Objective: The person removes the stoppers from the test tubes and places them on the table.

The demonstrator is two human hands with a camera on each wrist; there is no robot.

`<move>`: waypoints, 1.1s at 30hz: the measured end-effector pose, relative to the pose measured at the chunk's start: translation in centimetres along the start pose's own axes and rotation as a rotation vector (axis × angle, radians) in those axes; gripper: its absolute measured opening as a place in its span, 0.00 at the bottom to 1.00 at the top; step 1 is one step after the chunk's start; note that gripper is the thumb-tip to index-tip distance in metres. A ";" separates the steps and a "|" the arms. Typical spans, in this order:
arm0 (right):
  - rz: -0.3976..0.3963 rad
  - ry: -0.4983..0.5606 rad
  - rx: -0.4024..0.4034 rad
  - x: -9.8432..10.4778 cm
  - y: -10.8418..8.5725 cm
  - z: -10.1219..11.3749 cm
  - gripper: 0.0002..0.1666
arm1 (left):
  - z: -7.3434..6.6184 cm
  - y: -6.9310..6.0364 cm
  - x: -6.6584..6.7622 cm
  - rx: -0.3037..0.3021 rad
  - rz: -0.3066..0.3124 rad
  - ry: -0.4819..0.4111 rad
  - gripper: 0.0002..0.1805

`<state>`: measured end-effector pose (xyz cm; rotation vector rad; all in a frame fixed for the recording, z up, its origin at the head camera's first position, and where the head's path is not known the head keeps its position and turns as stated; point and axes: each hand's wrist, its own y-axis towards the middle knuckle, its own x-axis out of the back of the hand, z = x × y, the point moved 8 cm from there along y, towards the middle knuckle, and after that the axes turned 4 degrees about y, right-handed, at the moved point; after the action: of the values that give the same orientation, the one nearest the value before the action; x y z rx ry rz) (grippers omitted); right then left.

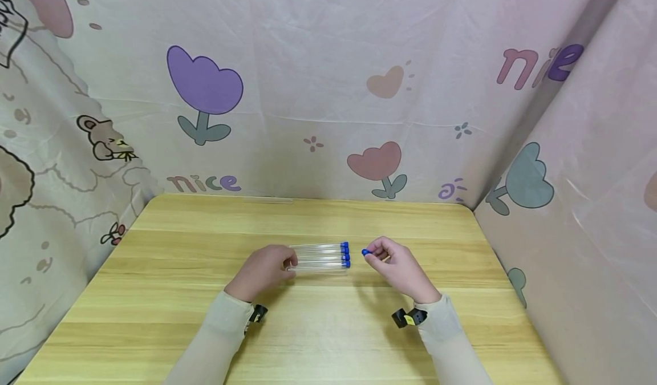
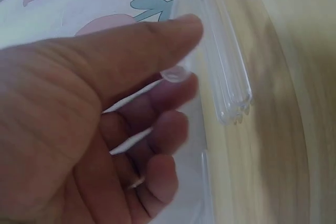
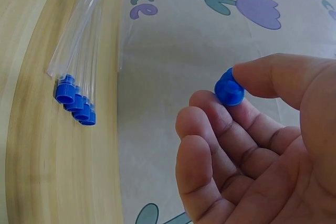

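Observation:
Several clear test tubes [image 1: 315, 252] with blue caps [image 1: 345, 254] lie side by side on the table, caps to the right. My left hand [image 1: 267, 268] pinches the rounded end of an uncapped test tube [image 2: 175, 74] between thumb and index finger. That tube lies along the near side of the row, and its bare mouth points right. To the right of the row, my right hand [image 1: 397, 265] holds a small blue cap [image 3: 229, 90] between thumb and index finger, apart from the tubes. The capped tubes' rounded ends [image 2: 233, 106] show beside my left fingers.
A thin clear strip [image 1: 268, 201] lies along the back edge of the wooden table [image 1: 318, 328]. Printed cloth [image 1: 303, 60] hangs behind the table and on both sides. Each wrist wears a small black camera.

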<state>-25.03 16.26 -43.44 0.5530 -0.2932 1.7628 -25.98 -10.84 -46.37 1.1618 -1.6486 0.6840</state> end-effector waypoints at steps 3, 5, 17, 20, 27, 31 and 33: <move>0.004 0.000 0.001 -0.1 0.0 0.0 0.04 | 0.4 -0.1 -0.2 0.019 0.004 0.007 0.09; 0.008 0.001 0.001 -0.1 -0.1 0.1 0.04 | 0.5 -0.1 -0.3 0.030 0.003 0.020 0.10; 0.028 -0.053 -0.001 -0.3 -0.1 -0.2 0.04 | 1.0 0.0 -0.9 0.047 -0.006 0.019 0.05; -0.020 -0.198 0.037 0.2 0.0 -0.1 0.05 | 0.9 0.0 -0.9 0.041 -0.013 0.023 0.05; -0.093 -0.446 0.075 1.0 0.0 -0.5 0.07 | 0.8 -0.1 -1.3 0.040 -0.003 0.034 0.06; -0.047 -0.459 0.029 0.5 0.2 -1.4 0.06 | 0.7 -0.1 -1.5 0.035 0.003 0.036 0.05; -0.017 -0.466 -0.003 0.2 0.2 -2.0 0.05 | 0.7 0.0 -1.6 0.034 0.005 0.034 0.05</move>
<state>-25.72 17.34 -45.03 0.9608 -0.6117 1.6005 -26.09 -10.87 -48.14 1.1643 -1.6180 0.7335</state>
